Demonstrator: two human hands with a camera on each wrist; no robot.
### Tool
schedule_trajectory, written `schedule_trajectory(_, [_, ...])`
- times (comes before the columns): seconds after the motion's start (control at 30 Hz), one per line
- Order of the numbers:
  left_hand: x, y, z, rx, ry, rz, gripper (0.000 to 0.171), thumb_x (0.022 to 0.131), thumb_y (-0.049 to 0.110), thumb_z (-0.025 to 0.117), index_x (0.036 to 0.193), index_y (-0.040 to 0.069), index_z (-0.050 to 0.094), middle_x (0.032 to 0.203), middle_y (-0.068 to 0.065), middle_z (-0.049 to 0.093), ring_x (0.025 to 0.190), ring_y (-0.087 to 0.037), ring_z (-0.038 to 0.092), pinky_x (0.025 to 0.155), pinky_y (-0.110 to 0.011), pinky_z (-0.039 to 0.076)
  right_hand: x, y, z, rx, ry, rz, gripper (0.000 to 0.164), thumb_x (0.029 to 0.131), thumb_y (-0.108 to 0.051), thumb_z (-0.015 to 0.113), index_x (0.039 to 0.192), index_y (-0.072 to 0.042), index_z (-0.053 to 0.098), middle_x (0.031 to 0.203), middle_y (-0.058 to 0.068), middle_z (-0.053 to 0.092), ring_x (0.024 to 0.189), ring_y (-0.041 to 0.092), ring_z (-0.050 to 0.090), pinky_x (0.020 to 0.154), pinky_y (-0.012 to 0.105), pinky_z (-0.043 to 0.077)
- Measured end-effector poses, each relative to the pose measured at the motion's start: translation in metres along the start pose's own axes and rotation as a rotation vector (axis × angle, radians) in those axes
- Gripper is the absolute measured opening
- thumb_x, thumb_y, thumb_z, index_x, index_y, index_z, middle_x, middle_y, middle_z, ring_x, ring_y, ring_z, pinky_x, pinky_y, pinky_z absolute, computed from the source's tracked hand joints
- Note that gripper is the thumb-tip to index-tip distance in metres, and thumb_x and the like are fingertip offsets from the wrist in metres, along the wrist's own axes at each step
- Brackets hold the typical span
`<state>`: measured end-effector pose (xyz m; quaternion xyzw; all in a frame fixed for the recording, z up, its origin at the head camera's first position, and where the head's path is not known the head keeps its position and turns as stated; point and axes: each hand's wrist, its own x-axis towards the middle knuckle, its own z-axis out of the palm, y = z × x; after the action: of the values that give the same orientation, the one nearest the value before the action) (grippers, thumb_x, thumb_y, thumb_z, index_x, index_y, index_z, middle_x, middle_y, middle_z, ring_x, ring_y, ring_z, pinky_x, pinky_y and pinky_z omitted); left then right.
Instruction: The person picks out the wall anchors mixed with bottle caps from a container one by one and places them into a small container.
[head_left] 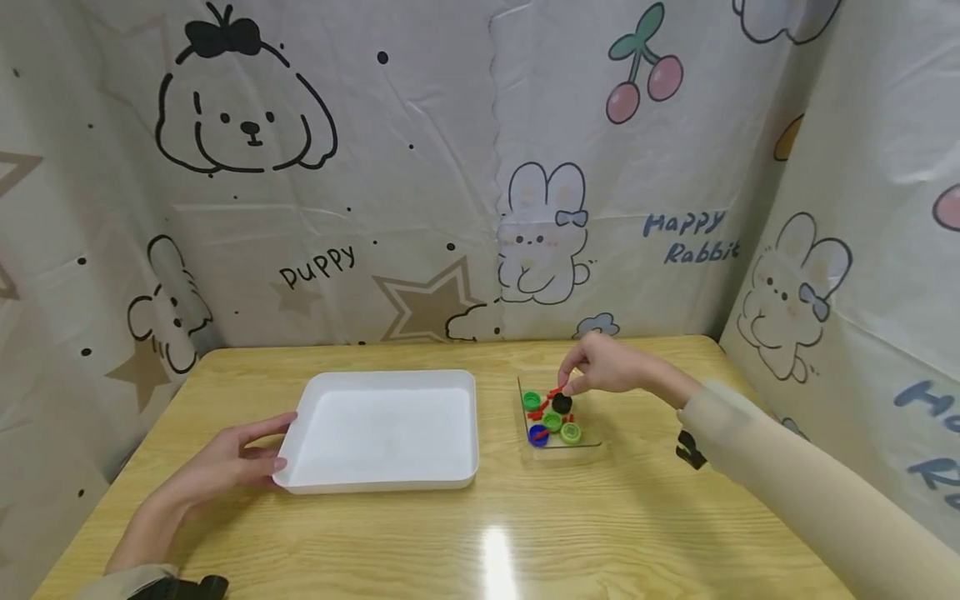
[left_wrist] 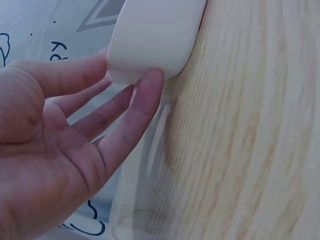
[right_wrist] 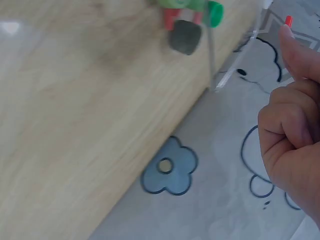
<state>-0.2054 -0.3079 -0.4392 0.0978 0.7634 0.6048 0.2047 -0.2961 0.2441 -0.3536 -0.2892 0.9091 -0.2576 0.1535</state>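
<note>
A shallow white tray (head_left: 382, 429) lies on the table, its inside bare. My left hand (head_left: 228, 458) is at its left end, the fingers fairly straight and spread, fingertips against the outer wall; the left wrist view shows them at the tray's corner (left_wrist: 150, 40). Between thumb and forefinger my right hand (head_left: 607, 364) pinches a small red stick (right_wrist: 288, 21), over a clear box (head_left: 570, 446). In the box lie a black cap (head_left: 562, 404), a blue cap (head_left: 538, 436), several green caps (head_left: 571, 433) and more small red pieces (head_left: 535, 415).
The wooden table (head_left: 420, 542) carries the tray at left of centre and the clear box to its right. A printed cloth (head_left: 420, 167) hangs behind the table and along both sides.
</note>
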Motion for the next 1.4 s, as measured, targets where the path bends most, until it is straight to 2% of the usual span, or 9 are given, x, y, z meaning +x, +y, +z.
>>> schedule_trajectory(0.2, [-0.002, 0.001, 0.0, 0.005, 0.003, -0.003, 0.075, 0.089, 0.009, 0.066, 0.149, 0.0, 0.023, 0.15, -0.03, 0.018, 0.116, -0.035, 0.052, 0.079, -0.047, 0.053, -0.012, 0.012, 0.006, 0.019, 0.019, 0.025, 0.004, 0.08, -0.013, 0.077, 0.084, -0.012, 0.075, 0.056, -0.002, 0.038, 0.051, 0.011, 0.029, 0.051, 0.025, 0.027])
schedule_trajectory(0.4, [-0.002, 0.0, 0.0, 0.001, -0.002, 0.0, 0.074, 0.09, 0.008, 0.065, 0.15, 0.0, 0.022, 0.149, -0.031, 0.019, 0.117, -0.035, 0.052, 0.08, -0.047, 0.053, -0.017, 0.018, 0.012, 0.049, 0.013, -0.007, 0.005, 0.08, -0.012, 0.077, 0.084, -0.009, 0.075, 0.052, -0.006, 0.036, 0.047, 0.008, 0.027, 0.049, 0.023, 0.029])
schedule_trajectory(0.6, [-0.002, -0.002, 0.0, -0.007, -0.002, 0.006, 0.075, 0.09, 0.009, 0.065, 0.149, 0.0, 0.022, 0.148, -0.033, 0.02, 0.115, -0.032, 0.055, 0.079, -0.047, 0.053, -0.016, 0.017, 0.014, 0.063, 0.012, -0.021, 0.005, 0.081, -0.011, 0.076, 0.084, -0.008, 0.074, 0.048, -0.008, 0.031, 0.044, 0.009, 0.023, 0.049, 0.022, 0.03])
schedule_trajectory(0.93, [0.0, -0.002, -0.001, -0.01, 0.003, -0.001, 0.075, 0.089, 0.01, 0.066, 0.149, 0.0, 0.023, 0.148, -0.033, 0.021, 0.116, -0.034, 0.054, 0.079, -0.046, 0.053, -0.016, 0.015, 0.013, 0.058, 0.015, 0.001, 0.006, 0.081, -0.012, 0.076, 0.085, -0.009, 0.075, 0.054, -0.002, 0.038, 0.047, 0.009, 0.027, 0.048, 0.023, 0.027])
schedule_trajectory(1.03, [0.0, -0.003, -0.002, -0.011, 0.001, -0.002, 0.075, 0.089, 0.009, 0.066, 0.149, 0.0, 0.022, 0.148, -0.033, 0.021, 0.116, -0.034, 0.053, 0.08, -0.046, 0.053, -0.016, 0.014, 0.013, 0.046, 0.023, 0.007, 0.007, 0.08, -0.014, 0.077, 0.085, -0.011, 0.074, 0.052, -0.003, 0.037, 0.047, 0.009, 0.026, 0.048, 0.023, 0.027])
schedule_trajectory(1.2, [0.0, -0.004, -0.002, -0.011, 0.0, -0.005, 0.075, 0.089, 0.009, 0.066, 0.149, 0.0, 0.022, 0.148, -0.033, 0.02, 0.115, -0.033, 0.054, 0.08, -0.046, 0.053, -0.011, 0.006, 0.009, 0.045, 0.033, -0.029, 0.008, 0.08, -0.021, 0.078, 0.083, -0.014, 0.073, 0.051, -0.005, 0.033, 0.047, 0.009, 0.025, 0.048, 0.024, 0.027])
schedule_trajectory(1.4, [0.001, -0.005, -0.003, -0.007, 0.01, -0.021, 0.075, 0.089, 0.01, 0.067, 0.15, 0.002, 0.024, 0.149, -0.03, 0.021, 0.114, -0.031, 0.055, 0.079, -0.046, 0.053, 0.009, -0.021, 0.007, 0.034, -0.003, -0.071, 0.009, 0.08, -0.025, 0.078, 0.081, -0.016, 0.074, 0.049, -0.005, 0.036, 0.045, 0.01, 0.028, 0.046, 0.024, 0.029])
